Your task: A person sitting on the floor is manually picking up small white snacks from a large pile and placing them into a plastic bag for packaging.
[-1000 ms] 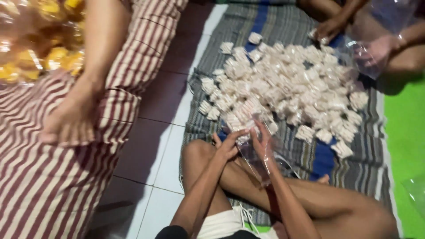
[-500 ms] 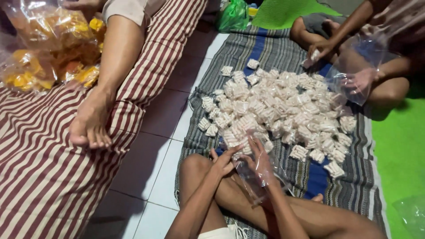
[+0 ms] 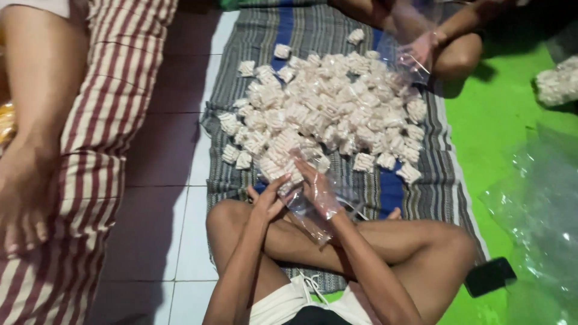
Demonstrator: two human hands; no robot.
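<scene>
Both hands closed on clear plastic bag [image 3: 313, 207], left hand [image 3: 268, 201], right hand [image 3: 316, 183], white crackers [image 3: 280, 164] inside

clear plastic bag [image 3: 313, 204] | mid-frame, over lap | spare clear bags [image 3: 536, 204] | right

**Bare arms, bare legs, pale shorts**

The person's left hand [image 3: 268, 201] and right hand [image 3: 316, 186] are bare: no gloves, rings, watch or bracelet show. Both forearms are uncovered up to the near edge of the view, with no sleeve in sight. The legs are bare too, from knee to shin. At the waist are light, whitish shorts [image 3: 289, 304] with a white drawstring [image 3: 313, 281] hanging loose, and a dark band of cloth [image 3: 322, 316] nearest the camera.
</scene>
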